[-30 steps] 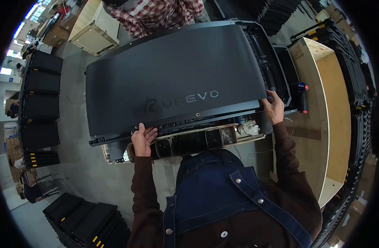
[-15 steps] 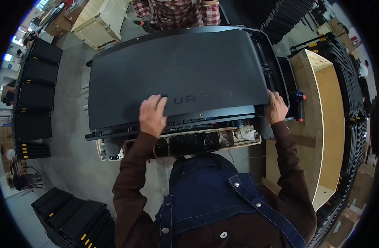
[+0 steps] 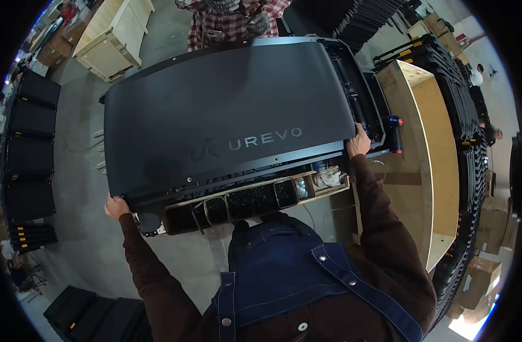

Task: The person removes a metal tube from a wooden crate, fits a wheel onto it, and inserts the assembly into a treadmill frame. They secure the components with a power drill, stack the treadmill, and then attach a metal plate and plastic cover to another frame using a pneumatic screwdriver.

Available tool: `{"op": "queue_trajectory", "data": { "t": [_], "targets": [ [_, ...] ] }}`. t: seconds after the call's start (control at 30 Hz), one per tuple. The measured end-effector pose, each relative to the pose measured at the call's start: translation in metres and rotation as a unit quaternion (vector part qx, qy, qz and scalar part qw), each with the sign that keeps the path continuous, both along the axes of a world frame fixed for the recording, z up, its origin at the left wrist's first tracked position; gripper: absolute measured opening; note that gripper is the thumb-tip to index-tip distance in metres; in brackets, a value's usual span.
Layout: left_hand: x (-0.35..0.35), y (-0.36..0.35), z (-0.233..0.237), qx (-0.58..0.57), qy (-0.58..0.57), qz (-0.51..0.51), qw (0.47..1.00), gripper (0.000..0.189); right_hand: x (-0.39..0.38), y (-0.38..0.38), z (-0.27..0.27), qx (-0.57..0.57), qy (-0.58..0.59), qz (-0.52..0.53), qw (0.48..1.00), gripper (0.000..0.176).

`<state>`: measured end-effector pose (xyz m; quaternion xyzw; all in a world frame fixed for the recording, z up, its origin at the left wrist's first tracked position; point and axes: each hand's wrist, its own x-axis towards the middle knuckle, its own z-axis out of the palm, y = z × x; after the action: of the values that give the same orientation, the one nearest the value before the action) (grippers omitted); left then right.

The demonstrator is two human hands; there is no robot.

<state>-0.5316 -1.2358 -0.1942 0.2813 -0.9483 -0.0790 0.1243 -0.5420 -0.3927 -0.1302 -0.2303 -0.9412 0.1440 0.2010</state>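
A large black panel [image 3: 227, 97], with UREVO lettering near its close edge, lies flat in front of me. At its near left corner, my left hand [image 3: 117, 206] is closed on the edge, the fingers partly hidden. My right hand [image 3: 359, 141] grips the near right corner, fingers curled over the edge. Rails and dark parts of the frame [image 3: 352, 91] show past the panel's right end. Below the near edge runs a wooden tray [image 3: 255, 196] with dark compartments, one holding small shiny pieces and another a whitish crumpled item.
Across the panel stands a person in a checked shirt [image 3: 238, 23], wearing gloves. A red-and-black power tool [image 3: 396, 135] is at the right, beside an open wooden crate [image 3: 437, 159]. Black panels [image 3: 33, 148] are stacked at left; another wooden crate [image 3: 110, 43] sits at upper left.
My left hand has moved from the lettering to the near left corner. My right hand still holds the right corner. The view has shifted, and the other person's hands have come together higher up.
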Motion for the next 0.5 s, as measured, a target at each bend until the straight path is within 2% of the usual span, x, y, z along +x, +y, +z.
{"op": "queue_trajectory", "data": {
  "t": [0.1, 0.27, 0.43, 0.5],
  "targets": [
    [0.008, -0.015, -0.014, 0.003, 0.055, -0.024, 0.998, 0.037, 0.002, 0.0, 0.0, 0.003, 0.004, 0.005, 1.0, 0.036],
    [0.01, -0.021, -0.023, -0.015, 0.038, -0.047, 0.998, 0.037, -0.001, 0.002, -0.002, 0.002, 0.0, -0.006, 1.0, 0.036],
    [0.011, -0.011, -0.011, -0.02, 0.05, -0.061, 0.997, 0.038, 0.0, -0.002, -0.001, -0.011, 0.024, -0.033, 0.999, 0.034],
    [0.012, -0.005, -0.006, -0.013, 0.054, -0.043, 0.998, 0.037, 0.0, 0.0, -0.003, -0.009, -0.002, -0.046, 0.999, 0.031]
  ]
}}
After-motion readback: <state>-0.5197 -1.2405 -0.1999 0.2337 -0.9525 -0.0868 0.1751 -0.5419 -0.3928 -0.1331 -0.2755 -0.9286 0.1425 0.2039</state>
